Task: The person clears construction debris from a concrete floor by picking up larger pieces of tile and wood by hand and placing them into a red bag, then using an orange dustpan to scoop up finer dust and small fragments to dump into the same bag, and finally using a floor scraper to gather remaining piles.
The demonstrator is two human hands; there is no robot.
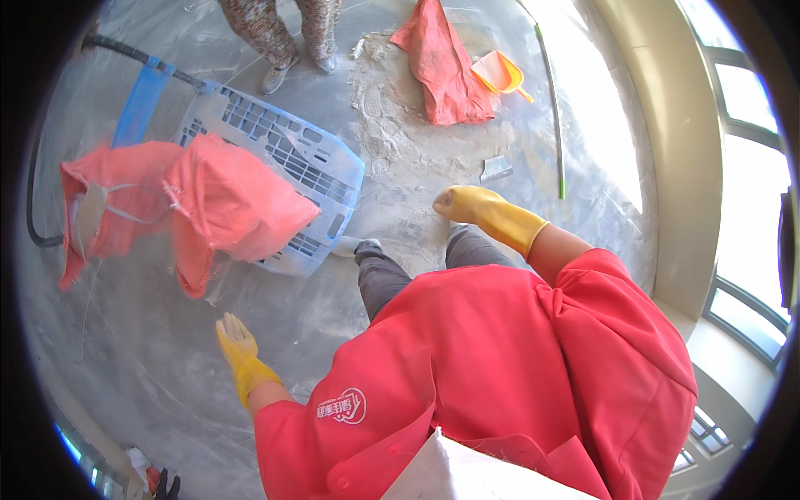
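My left hand (239, 353), in a yellow rubber glove, is held out over the grey floor with its fingers extended and nothing in it. Just beyond it, a stuffed red woven sack (244, 200) rests on a blue plastic platform cart (312, 147). Another red sack (125, 175) lies at the cart's handle end, with a pale piece with white loops (90, 212), perhaps a face mask, against it; both sacks look blurred. My right hand (465, 205), gloved the same way, has its fingers curled in above my foot. No object shows in it.
Beyond the cart stands a person in patterned trousers (269, 31). Grey dust and rubble (400, 125) cover the floor ahead, near a red sack (447, 81), an orange dustpan (503, 74) and a flat grey piece (495, 169). A long pole (553, 106) lies before the windowed wall (669, 125).
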